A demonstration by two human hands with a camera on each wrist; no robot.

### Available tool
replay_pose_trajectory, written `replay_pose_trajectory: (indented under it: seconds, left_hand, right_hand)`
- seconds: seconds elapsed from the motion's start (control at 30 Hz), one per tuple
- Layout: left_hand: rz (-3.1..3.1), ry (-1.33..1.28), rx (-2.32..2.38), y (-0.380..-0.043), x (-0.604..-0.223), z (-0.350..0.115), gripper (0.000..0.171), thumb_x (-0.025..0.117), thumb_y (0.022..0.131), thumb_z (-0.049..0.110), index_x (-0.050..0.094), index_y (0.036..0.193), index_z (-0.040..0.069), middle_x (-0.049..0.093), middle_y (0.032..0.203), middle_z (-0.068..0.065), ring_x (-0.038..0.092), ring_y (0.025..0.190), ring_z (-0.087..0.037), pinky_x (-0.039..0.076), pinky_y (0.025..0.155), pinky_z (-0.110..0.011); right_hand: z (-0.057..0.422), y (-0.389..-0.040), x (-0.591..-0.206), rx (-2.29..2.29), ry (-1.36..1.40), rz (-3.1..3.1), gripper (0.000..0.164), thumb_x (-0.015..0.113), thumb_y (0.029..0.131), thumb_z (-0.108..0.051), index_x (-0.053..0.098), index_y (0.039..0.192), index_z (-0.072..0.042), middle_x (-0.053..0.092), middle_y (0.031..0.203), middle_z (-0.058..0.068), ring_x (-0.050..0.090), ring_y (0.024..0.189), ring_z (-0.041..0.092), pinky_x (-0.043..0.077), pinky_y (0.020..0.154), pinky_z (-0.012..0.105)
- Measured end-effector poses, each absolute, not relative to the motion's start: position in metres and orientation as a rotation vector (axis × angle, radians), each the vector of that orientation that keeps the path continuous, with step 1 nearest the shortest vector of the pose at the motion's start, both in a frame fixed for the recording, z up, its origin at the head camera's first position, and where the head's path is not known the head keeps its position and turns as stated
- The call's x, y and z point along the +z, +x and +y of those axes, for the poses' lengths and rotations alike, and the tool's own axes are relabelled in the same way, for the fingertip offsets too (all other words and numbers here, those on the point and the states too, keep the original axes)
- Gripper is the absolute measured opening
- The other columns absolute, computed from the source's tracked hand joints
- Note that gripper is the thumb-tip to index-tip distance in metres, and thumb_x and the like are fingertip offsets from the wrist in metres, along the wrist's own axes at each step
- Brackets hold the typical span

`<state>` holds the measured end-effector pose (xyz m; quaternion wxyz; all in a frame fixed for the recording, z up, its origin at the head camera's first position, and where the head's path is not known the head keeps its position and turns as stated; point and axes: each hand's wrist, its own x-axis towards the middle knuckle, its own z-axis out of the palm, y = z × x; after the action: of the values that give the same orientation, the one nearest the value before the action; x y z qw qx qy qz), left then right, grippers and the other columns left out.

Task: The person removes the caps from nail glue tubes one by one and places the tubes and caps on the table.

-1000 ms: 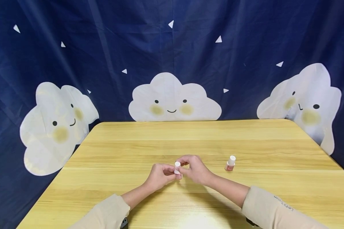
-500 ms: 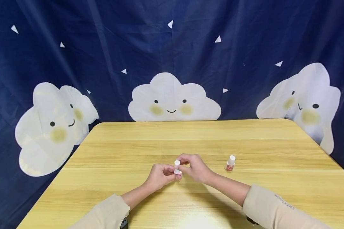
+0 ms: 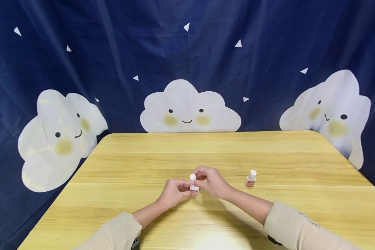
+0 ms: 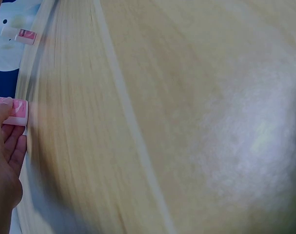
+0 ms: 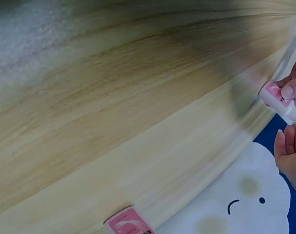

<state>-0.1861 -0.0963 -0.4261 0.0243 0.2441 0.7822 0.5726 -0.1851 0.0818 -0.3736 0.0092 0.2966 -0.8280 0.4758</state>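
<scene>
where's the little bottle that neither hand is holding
In the head view, that bottle stands upright on the table, to the right of the right hand and not touching it.

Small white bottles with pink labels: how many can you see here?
2. One bottle is held between the left hand and the right hand; the other bottle stands upright on the light wood-grain table, to the right. The first is partly covered; no others show.

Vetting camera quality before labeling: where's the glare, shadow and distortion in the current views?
Head: glare on the wooden table at frame bottom, shadow beneath the right forearm, held bottle too small to read. Left wrist: hazy glare at right, soft shadow lower left. Right wrist: hazy glare upper left, table edge bowed.
</scene>
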Motion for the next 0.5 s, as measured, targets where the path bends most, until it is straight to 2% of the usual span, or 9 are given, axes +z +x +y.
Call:
replay_pose_trajectory:
  seconds: [0.13, 0.5]
  left_hand:
    - [2.408, 0.748, 1.778, -0.1860, -0.4258, -0.0962, 0.022, 0.075, 0.075, 0.007, 0.070, 0.092, -0.007, 0.071, 0.087, -0.021, 0.071, 0.077, -0.027, 0.057, 0.066, -0.018]
    - [2.429, 0.744, 1.770, -0.1866, -0.4269, -0.0956, 0.019, 0.076, 0.075, 0.005, 0.071, 0.088, -0.007, 0.071, 0.085, -0.021, 0.071, 0.075, -0.025, 0.056, 0.066, -0.017]
  right_hand:
    - [0.0815, -0.1861, -0.3721, 1.529, 0.899, -2.592, 0.014, 0.069, 0.081, -0.004, 0.064, 0.093, 0.002, 0.069, 0.081, 0.012, 0.060, 0.075, 0.007, 0.053, 0.069, 0.020]
    - [0.0842, -0.1891, -0.3666, 1.462, 0.938, -2.646, 0.022, 0.069, 0.080, -0.001, 0.065, 0.100, 0.006, 0.069, 0.084, 0.013, 0.062, 0.078, 0.013, 0.054, 0.072, 0.022]
